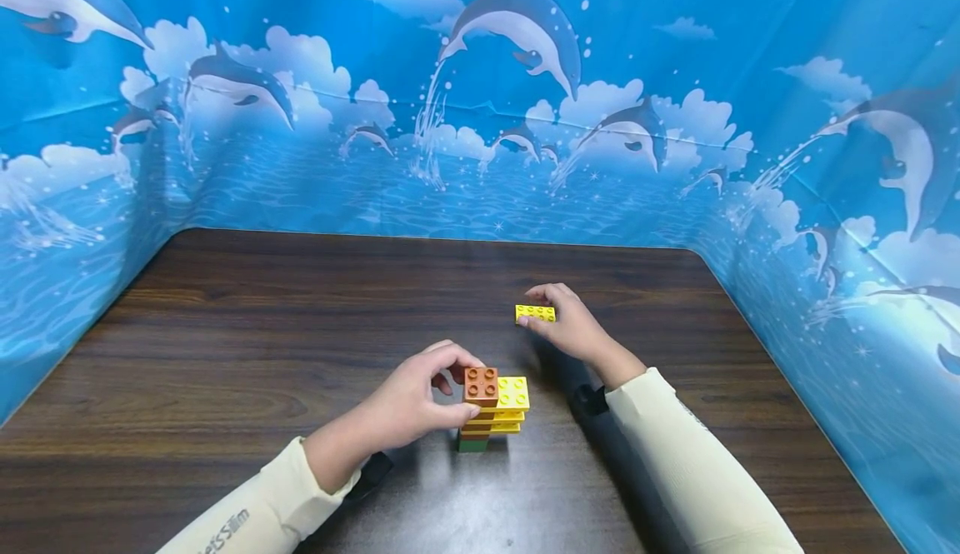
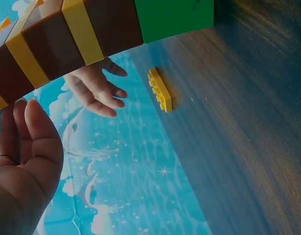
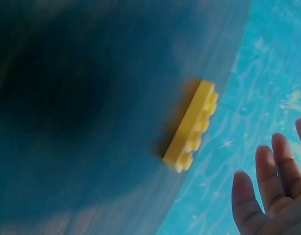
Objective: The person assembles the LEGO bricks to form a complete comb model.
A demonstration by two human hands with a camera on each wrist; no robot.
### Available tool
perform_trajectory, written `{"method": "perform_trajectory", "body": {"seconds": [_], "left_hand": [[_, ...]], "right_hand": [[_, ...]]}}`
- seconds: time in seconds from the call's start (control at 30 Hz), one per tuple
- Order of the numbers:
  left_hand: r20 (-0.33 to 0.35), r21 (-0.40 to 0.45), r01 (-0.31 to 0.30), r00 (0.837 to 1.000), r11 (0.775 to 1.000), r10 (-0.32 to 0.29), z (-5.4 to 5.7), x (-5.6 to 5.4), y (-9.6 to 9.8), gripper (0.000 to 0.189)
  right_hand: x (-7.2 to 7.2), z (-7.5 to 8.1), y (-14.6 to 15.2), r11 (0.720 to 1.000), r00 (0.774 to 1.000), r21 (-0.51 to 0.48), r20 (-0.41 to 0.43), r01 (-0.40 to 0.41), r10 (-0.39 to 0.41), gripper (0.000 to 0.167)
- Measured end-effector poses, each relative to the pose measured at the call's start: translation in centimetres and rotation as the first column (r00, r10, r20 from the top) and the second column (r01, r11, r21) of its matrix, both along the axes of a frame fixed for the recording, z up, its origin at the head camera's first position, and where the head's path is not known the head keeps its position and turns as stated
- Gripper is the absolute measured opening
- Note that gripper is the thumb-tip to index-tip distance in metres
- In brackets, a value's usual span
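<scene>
My left hand (image 1: 417, 396) holds the upper part of a tower of toy building bricks (image 1: 481, 387), thumb on the near side and fingers on the far side. A square brown brick tops the tower, beside a yellow studded end. Below, in the left wrist view, brown bricks (image 2: 116, 24) alternate with thin yellow layers down to a green brick (image 2: 177, 17). Farther back on the table lies a loose thin yellow brick (image 1: 535, 313), studs up. Over it reaches my right hand (image 1: 568, 321), fingers spread; the right wrist view shows the fingertips apart from the yellow brick (image 3: 189, 127).
The dark wood-grain table (image 1: 262, 329) carries both bricks and tower. A blue curtain (image 1: 315, 162) printed with dolphins and clouds stands along its back and sides. Dark bands (image 1: 592, 400) sit at both wrists, by the cream sleeves (image 1: 690, 462).
</scene>
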State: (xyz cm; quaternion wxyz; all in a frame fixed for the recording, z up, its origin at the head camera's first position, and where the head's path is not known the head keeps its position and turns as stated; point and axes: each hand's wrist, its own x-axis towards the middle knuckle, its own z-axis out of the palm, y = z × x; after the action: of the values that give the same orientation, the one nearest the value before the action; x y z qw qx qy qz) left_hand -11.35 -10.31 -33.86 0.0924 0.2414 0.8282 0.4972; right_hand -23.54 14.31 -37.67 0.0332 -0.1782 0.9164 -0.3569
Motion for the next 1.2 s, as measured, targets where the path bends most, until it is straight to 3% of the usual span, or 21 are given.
{"method": "perform_trajectory", "body": {"seconds": [0.37, 0.9, 1.2], "left_hand": [[0.002, -0.001, -0.007, 1.0, 1.0, 0.007, 0.0, 0.0, 0.0, 0.033], [0.002, 0.003, -0.006, 1.0, 1.0, 0.006, -0.1, 0.0, 0.0, 0.032], [0.007, 0.006, -0.012, 1.0, 1.0, 0.012, -0.1, 0.1, 0.1, 0.032]], "right_hand": [[-2.5, -1.0, 0.3, 0.99, 0.997, 0.14, 0.083, -0.009, -0.002, 0.05], [-3.9, -1.8, 0.6, 0.972, 0.982, 0.233, 0.18, 0.015, -0.058, 0.051], [-4.5, -2.5, 0.6, 0.96, 0.979, 0.276, 0.181, 0.043, -0.095, 0.048]]}}
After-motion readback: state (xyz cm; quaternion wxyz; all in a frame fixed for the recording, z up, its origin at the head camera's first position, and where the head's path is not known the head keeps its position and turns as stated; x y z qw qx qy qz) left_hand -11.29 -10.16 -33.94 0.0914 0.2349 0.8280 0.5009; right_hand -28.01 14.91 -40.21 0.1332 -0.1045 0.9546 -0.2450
